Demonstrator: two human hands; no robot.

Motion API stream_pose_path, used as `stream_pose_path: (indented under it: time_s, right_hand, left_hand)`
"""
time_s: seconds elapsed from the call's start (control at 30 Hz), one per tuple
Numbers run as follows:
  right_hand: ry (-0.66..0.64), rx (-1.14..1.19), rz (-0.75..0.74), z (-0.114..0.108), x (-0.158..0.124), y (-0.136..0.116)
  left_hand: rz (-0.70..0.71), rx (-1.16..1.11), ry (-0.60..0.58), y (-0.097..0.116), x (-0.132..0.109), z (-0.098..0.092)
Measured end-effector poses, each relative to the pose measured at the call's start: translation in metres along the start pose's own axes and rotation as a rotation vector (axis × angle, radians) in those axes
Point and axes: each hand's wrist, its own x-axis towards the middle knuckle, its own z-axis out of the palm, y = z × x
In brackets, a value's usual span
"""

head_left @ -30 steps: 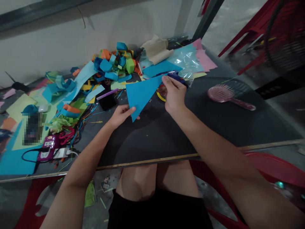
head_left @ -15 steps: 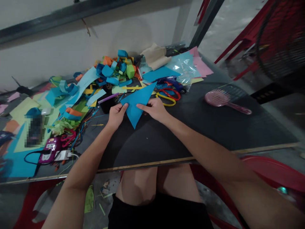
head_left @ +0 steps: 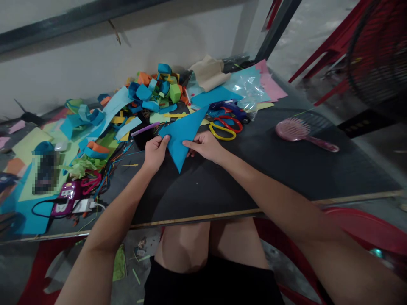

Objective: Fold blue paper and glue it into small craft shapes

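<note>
A blue sheet of paper (head_left: 182, 133), folded to a triangle with one corner pointing down, is held just above the dark table. My left hand (head_left: 155, 150) pinches its left side, thumb on the front face. On the right, my right hand (head_left: 205, 146) grips the other edge, its thumb laid across the front and its fingers partly hidden behind the paper. Beyond my right hand lie scissors with yellow handles (head_left: 222, 131) and red handles (head_left: 233, 123). A purple pen (head_left: 146, 128) rests behind my left hand.
Folded paper pieces (head_left: 152, 91) are heaped against the wall. A pink hairbrush (head_left: 292, 130) lies at the right, near a fan (head_left: 378, 63). On the left are a purple power strip (head_left: 67, 199), a pixelated dark object (head_left: 46, 173) and part of another person's hand (head_left: 6, 221).
The blue paper stays between both hands, tilted slightly differently, with the right fingers shifted a little lower behind it. At the far left, another person's hand has come into clearer view.
</note>
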Motion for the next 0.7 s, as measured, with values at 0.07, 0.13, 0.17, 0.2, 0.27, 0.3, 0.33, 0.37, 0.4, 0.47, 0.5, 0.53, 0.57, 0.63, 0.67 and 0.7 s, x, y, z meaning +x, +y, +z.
stream_pose_path:
  time_s: [0.07, 0.13, 0.17, 0.2, 0.27, 0.3, 0.33, 0.37, 0.4, 0.47, 0.5, 0.53, 0.57, 0.63, 0.67, 0.7]
  right_hand:
    - [0.031, 0.002, -0.016, -0.001, 0.000, -0.001]
    - [0.052, 0.026, -0.018, -0.001, 0.000, -0.002]
    - [0.059, 0.042, -0.015, -0.002, 0.001, -0.002]
    - [0.063, 0.059, -0.012, -0.002, 0.001, -0.001]
    - [0.068, 0.083, -0.012, -0.003, 0.002, 0.000]
    - [0.070, 0.090, -0.015, -0.003, 0.003, 0.000]
    - [0.071, 0.098, -0.020, -0.003, 0.003, 0.001]
    - [0.069, 0.109, -0.026, -0.003, 0.003, 0.001]
    - [0.064, 0.126, -0.034, -0.003, 0.003, 0.001]
    - [0.041, 0.171, -0.043, -0.003, 0.003, 0.001]
    - [0.029, 0.192, -0.045, -0.003, 0.002, 0.001]
    - [0.018, 0.209, -0.046, -0.004, 0.002, 0.001]
    - [0.002, 0.219, -0.045, -0.004, 0.001, 0.001]
    - [-0.047, 0.224, -0.045, -0.007, 0.000, 0.001]
    - [-0.075, 0.223, -0.048, -0.008, -0.001, 0.001]
    - [-0.100, 0.220, -0.054, -0.009, -0.001, 0.001]
  left_hand:
    - [-0.042, -0.054, -0.018, 0.002, -0.001, 0.001]
    - [-0.082, -0.096, -0.022, 0.003, -0.001, 0.002]
    - [-0.099, -0.115, -0.024, 0.003, -0.001, 0.001]
    - [-0.116, -0.132, -0.031, 0.003, 0.000, 0.001]
    - [-0.142, -0.162, -0.053, 0.003, 0.002, -0.001]
    - [-0.151, -0.173, -0.065, 0.003, 0.003, -0.002]
    - [-0.160, -0.178, -0.074, 0.004, 0.004, -0.003]
    - [-0.167, -0.182, -0.080, 0.004, 0.005, -0.004]
    - [-0.174, -0.189, -0.082, 0.004, 0.005, -0.005]
    - [-0.192, -0.225, -0.080, 0.005, 0.006, -0.006]
    - [-0.203, -0.248, -0.077, 0.005, 0.006, -0.007]
    - [-0.216, -0.268, -0.077, 0.006, 0.006, -0.007]
    - [-0.230, -0.281, -0.083, 0.007, 0.006, -0.008]
    - [-0.251, -0.288, -0.111, 0.008, 0.006, -0.009]
    - [-0.257, -0.286, -0.126, 0.009, 0.006, -0.010]
    - [-0.259, -0.286, -0.137, 0.010, 0.006, -0.010]
